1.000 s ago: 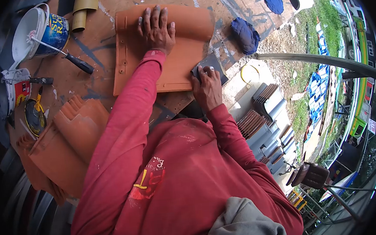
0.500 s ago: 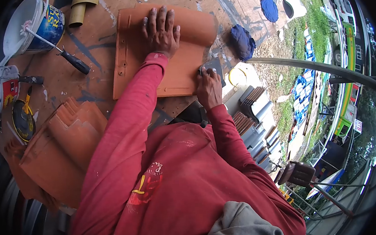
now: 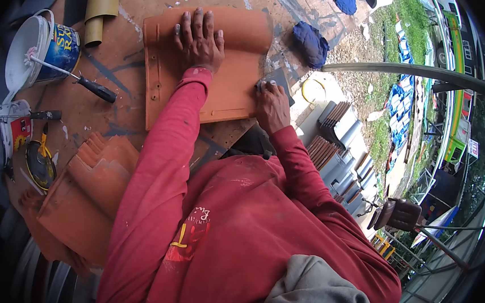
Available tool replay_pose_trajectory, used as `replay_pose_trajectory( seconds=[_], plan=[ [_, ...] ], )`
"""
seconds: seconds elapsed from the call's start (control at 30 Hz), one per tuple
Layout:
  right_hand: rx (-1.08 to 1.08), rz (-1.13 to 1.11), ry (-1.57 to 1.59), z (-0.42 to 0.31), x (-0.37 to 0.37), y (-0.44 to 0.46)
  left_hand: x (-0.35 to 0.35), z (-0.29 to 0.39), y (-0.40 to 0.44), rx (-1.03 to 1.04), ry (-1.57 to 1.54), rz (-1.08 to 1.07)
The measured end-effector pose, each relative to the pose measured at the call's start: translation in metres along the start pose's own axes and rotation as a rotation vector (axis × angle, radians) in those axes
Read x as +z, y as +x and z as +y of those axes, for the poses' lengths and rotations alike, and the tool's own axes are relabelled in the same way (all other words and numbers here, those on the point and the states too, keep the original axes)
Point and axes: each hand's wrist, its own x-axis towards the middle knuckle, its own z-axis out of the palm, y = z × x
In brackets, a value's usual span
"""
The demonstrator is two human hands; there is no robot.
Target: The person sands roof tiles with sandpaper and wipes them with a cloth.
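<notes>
An orange clay roof tile (image 3: 230,67) lies on the paint-marked wooden table (image 3: 156,0). Flat on the tile's upper part, with fingers spread, rests my left hand (image 3: 201,41). My right hand (image 3: 273,106) is at the tile's right edge, its fingers curled and pressed on a dark, thin sheet (image 3: 278,79). That sheet lies at the tile's right edge and sticks out past it. A crumpled dark blue cloth (image 3: 310,45) is just beyond the tile's upper right.
Stacked orange tiles (image 3: 86,198) stand at the lower left. On the left are a white-and-blue bucket (image 3: 64,47) with a roller, a smaller paint pot (image 3: 18,124) and a cardboard tube (image 3: 95,20). Grey tiles (image 3: 352,137) sit on the right, near a curved metal bar (image 3: 407,68).
My right hand has moved slightly down and right along the tile's edge since the earliest frame. My left hand stays flat on the tile. The view has shifted a little.
</notes>
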Motion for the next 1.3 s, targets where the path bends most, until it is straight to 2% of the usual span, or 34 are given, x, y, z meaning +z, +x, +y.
replay_pose_trajectory(
  seconds=[0.1,0.23,0.3,0.37,0.4,0.6,0.7,0.77,0.9,0.97,1.03,1.07,1.1,1.2,1.3],
  plan=[
    [-0.039,0.019,-0.027,-0.012,-0.011,-0.014,0.002,-0.001,0.009,-0.014,-0.017,0.049],
    [-0.044,0.074,-0.024,0.002,0.009,0.028,0.000,0.000,0.006,-0.004,-0.006,0.043],
    [-0.038,0.103,-0.026,-0.003,0.008,0.011,-0.003,0.000,0.002,0.006,-0.009,0.038],
    [-0.005,0.001,0.017,-0.021,-0.018,-0.011,0.000,0.000,0.006,-0.004,-0.006,0.057],
    [-0.036,0.026,0.006,-0.023,-0.019,-0.015,-0.001,0.000,0.009,-0.004,-0.005,0.070],
    [-0.071,0.108,0.038,0.002,0.009,0.027,0.000,-0.002,0.005,0.007,0.037,0.039],
    [-0.063,0.162,0.032,-0.005,0.003,0.004,0.001,0.001,0.011,0.006,-0.006,0.067],
    [-0.072,0.105,-0.009,-0.009,-0.002,-0.016,0.005,0.000,0.005,-0.011,-0.024,0.085],
    [-0.148,0.151,0.012,0.015,0.016,0.026,0.002,0.000,0.006,-0.003,-0.004,0.050],
    [-0.134,0.197,0.005,0.012,0.023,0.035,0.002,0.001,0.005,-0.007,-0.005,0.049],
    [-0.002,0.114,0.012,-0.009,0.003,0.022,-0.001,-0.001,0.003,0.001,-0.009,0.051],
    [-0.080,0.078,-0.069,-0.018,-0.009,0.005,0.001,0.000,0.003,-0.003,-0.015,0.053],
    [-0.062,0.049,-0.082,-0.009,0.007,-0.008,0.001,0.000,0.006,-0.009,-0.019,0.056],
    [0.095,0.008,-0.007,-0.030,-0.007,-0.003,-0.001,-0.001,0.008,-0.003,0.001,0.050],
    [0.096,0.129,0.020,-0.023,0.008,0.020,-0.001,0.001,0.006,0.007,0.005,0.031]
  ],
)
